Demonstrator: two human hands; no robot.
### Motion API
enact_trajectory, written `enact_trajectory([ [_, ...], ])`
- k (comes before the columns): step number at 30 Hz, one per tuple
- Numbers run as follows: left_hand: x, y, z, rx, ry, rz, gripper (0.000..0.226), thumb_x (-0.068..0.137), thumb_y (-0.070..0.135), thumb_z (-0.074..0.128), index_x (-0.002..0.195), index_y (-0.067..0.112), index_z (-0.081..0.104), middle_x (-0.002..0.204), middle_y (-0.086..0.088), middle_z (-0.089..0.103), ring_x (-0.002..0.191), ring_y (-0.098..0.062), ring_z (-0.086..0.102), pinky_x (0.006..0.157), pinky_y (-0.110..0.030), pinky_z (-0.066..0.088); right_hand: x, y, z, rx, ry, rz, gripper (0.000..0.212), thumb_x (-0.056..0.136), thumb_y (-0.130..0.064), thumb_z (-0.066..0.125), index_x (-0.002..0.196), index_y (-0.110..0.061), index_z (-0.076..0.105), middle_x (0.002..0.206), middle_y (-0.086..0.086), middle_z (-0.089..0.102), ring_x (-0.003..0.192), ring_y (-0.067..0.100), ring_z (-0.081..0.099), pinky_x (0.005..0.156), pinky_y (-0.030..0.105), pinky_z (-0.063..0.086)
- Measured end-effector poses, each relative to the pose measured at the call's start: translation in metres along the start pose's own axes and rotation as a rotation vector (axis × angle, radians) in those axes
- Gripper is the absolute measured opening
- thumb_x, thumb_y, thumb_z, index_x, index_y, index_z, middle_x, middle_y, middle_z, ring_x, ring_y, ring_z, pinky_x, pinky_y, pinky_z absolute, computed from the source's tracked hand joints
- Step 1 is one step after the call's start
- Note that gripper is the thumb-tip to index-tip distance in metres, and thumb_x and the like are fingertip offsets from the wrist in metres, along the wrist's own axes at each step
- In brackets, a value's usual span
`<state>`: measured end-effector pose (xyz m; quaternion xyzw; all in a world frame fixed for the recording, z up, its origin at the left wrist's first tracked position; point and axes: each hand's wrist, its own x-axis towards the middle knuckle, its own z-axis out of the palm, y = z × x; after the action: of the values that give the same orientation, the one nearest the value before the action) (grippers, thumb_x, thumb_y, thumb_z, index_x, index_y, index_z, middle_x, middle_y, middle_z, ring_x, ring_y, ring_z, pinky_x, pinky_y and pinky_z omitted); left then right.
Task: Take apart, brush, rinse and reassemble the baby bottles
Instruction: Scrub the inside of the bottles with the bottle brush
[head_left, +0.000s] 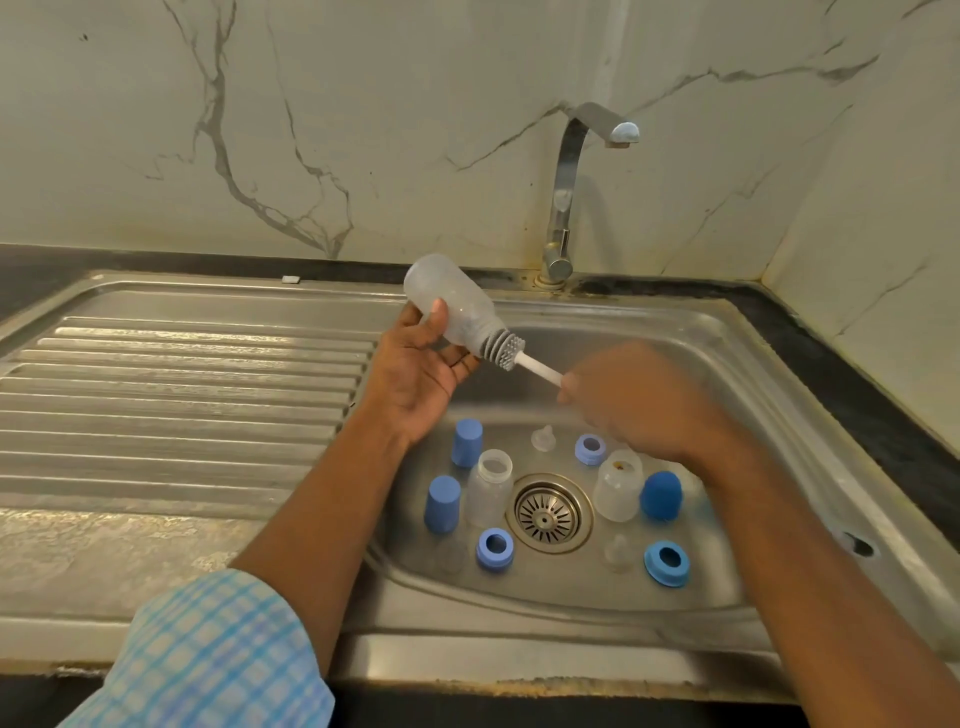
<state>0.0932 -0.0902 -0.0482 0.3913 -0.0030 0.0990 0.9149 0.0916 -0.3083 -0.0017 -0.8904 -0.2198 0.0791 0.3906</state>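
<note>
My left hand (421, 364) holds a clear baby bottle (452, 304) tilted over the sink, its mouth pointing down to the right. A grey bottle brush (504, 351) sticks partly out of that mouth. My right hand (634, 400), blurred, grips the brush's white handle. In the steel sink (727, 364) stand two more open bottles (488, 488) (618, 486). Around them lie blue caps (466, 441) (442, 504) (661, 496), blue collar rings (495, 548) (667, 563) (590, 448) and clear teats (544, 437) (618, 552).
The drain strainer (548, 512) sits in the middle of the sink. A chrome tap (566, 192) rises behind it, with no water running. A ribbed steel draining board (182, 395) lies to the left. Marble walls close the back and right.
</note>
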Motion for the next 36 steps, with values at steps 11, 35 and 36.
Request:
enact_trajectory([
  [11, -0.007, -0.017, 0.012, -0.142, -0.135, -0.085, 0.072, 0.082, 0.005, 0.065, 0.147, 0.025, 0.042, 0.135, -0.019, 0.056, 0.112, -0.044, 0.063, 0.083, -0.050, 0.060, 0.006, -0.001, 0.018, 0.146, 0.065, 0.032, 0.027, 0.101, -0.024, 0.051, 0.083, -0.014, 0.068, 0.049, -0.005, 0.051, 0.037, 0.001, 0.040, 0.049, 0.022, 0.036],
  [35, 0.004, -0.002, -0.002, 0.086, 0.037, 0.018, 0.066, 0.083, 0.007, 0.066, 0.143, 0.013, 0.040, 0.131, -0.019, 0.057, 0.107, -0.034, 0.066, 0.076, -0.041, 0.061, 0.007, -0.001, 0.006, -0.120, 0.046, -0.025, 0.028, 0.098, -0.021, 0.058, 0.070, -0.023, 0.065, 0.056, -0.003, 0.057, 0.040, -0.001, 0.044, 0.046, 0.012, 0.036],
  [36, 0.005, 0.000, -0.003, 0.070, -0.001, 0.022, 0.067, 0.084, 0.005, 0.067, 0.145, 0.014, 0.040, 0.129, -0.017, 0.059, 0.104, -0.032, 0.068, 0.075, -0.040, 0.060, 0.005, -0.001, 0.003, -0.073, 0.018, -0.010, 0.030, 0.098, -0.020, 0.057, 0.070, -0.021, 0.065, 0.054, -0.003, 0.054, 0.038, 0.000, 0.042, 0.043, 0.011, 0.034],
])
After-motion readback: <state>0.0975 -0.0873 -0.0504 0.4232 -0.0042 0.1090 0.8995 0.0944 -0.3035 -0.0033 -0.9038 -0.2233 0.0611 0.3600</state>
